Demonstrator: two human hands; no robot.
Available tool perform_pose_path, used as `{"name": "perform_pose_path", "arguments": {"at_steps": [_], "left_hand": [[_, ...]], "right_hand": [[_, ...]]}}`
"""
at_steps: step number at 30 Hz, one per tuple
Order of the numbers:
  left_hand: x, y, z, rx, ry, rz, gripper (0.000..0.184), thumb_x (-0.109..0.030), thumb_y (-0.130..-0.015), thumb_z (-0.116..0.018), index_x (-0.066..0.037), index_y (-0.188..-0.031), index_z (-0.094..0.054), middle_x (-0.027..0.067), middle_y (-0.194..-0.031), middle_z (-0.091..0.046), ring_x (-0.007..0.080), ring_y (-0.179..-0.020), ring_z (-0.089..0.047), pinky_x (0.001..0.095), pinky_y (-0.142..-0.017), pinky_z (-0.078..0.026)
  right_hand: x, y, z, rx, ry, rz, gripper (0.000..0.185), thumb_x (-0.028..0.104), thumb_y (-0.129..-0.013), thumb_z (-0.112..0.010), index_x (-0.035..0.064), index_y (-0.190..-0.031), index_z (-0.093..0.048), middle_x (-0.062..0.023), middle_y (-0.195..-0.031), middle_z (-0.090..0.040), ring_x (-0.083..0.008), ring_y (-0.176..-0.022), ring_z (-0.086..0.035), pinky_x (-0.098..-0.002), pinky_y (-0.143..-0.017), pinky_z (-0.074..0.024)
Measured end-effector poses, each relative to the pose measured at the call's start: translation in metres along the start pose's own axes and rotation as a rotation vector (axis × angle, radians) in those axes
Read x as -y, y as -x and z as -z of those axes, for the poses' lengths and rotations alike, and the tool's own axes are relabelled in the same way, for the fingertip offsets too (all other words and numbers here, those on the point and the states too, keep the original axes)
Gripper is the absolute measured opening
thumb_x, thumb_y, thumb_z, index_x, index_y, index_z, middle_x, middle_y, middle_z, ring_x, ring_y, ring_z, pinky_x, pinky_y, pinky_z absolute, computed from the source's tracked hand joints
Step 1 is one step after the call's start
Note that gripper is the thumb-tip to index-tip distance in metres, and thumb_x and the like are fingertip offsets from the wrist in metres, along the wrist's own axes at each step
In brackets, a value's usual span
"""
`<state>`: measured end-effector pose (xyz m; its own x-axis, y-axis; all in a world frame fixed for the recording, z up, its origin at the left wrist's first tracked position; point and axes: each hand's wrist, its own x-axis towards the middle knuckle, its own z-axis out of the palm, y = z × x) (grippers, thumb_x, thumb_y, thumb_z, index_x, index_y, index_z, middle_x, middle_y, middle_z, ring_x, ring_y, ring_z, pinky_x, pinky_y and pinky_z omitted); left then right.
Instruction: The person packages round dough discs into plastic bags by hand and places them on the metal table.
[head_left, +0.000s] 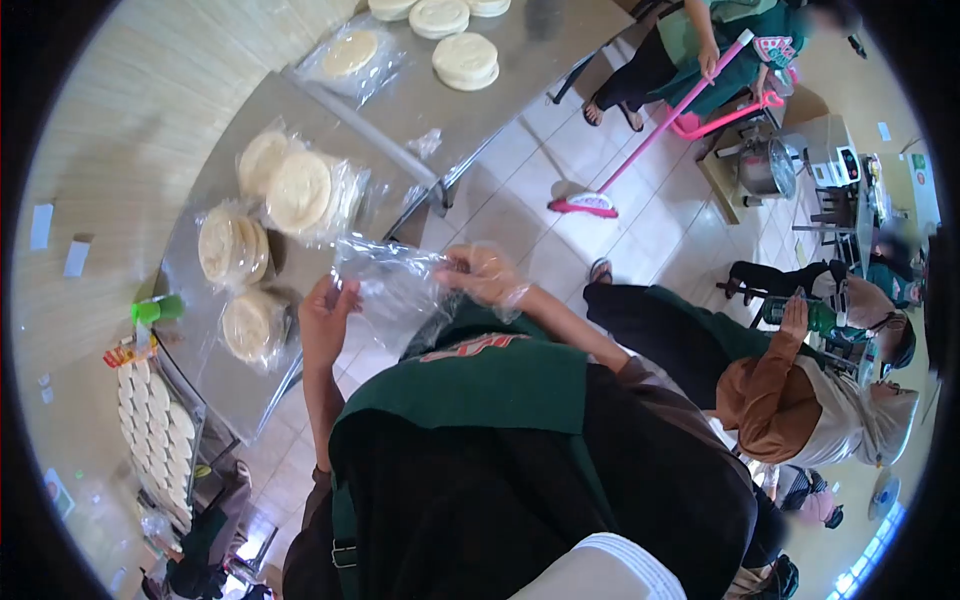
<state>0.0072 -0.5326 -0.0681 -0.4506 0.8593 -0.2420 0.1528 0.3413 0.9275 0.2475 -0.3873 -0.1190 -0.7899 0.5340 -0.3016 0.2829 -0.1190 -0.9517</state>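
Observation:
A clear plastic bag [395, 290] is stretched in front of my green apron, held at both sides. My left hand [328, 305] pinches its left edge between thumb and fingers. On the other side, my right hand [485, 275] grips the bag, and clear plastic also covers part of that hand. Nothing shows inside the bag. Close to my left hand, a bagged stack of round flat breads [253, 325] lies on the metal table [195, 345]. More bagged breads [300, 190] sit just beyond it.
Unbagged bread stacks [466, 62] and another bagged bread [350, 55] lie on the far table part. A tray of round pieces [157, 430] stands at lower left. One person holds a pink broom [650, 135]; another person [780, 385] stands at my right.

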Motion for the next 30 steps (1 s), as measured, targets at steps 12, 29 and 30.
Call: {"name": "perform_pose_path", "arguments": {"at_steps": [12,29,30], "left_hand": [[0.002,0.029,0.022,-0.144,0.001,-0.048,0.015,-0.014,-0.092,-0.063,0.001,-0.093,-0.063,0.0027,-0.077,-0.064,0.0082,-0.07,-0.059,0.0246,-0.064,-0.048],[-0.068,0.071,-0.089,0.211,-0.003,-0.265,0.004,-0.003,-0.088,-0.061,0.001,-0.088,-0.06,0.0089,-0.089,-0.065,0.0153,-0.072,-0.063,0.0271,-0.063,-0.049],[-0.065,0.076,-0.091,0.182,0.053,-0.292,0.001,0.0,-0.088,-0.059,0.001,-0.088,-0.059,0.0092,-0.091,-0.064,0.0158,-0.074,-0.064,0.0272,-0.064,-0.049]], "right_hand": [[-0.067,0.049,0.023,-0.37,-0.003,-0.178,0.035,0.026,-0.085,-0.067,0.0002,-0.109,-0.062,-0.011,-0.093,-0.067,-0.0202,-0.087,-0.064,-0.033,-0.079,-0.0503],[0.041,0.053,0.036,0.267,0.043,0.241,0.026,0.024,-0.087,-0.07,0.0024,-0.101,-0.066,-0.0028,-0.083,-0.065,-0.0105,-0.075,-0.06,-0.0277,-0.066,-0.049],[0.048,0.056,0.035,0.282,0.025,0.221,0.025,0.025,-0.087,-0.069,0.0026,-0.099,-0.067,-0.004,-0.081,-0.065,-0.0109,-0.072,-0.059,-0.0283,-0.064,-0.0485]]}}
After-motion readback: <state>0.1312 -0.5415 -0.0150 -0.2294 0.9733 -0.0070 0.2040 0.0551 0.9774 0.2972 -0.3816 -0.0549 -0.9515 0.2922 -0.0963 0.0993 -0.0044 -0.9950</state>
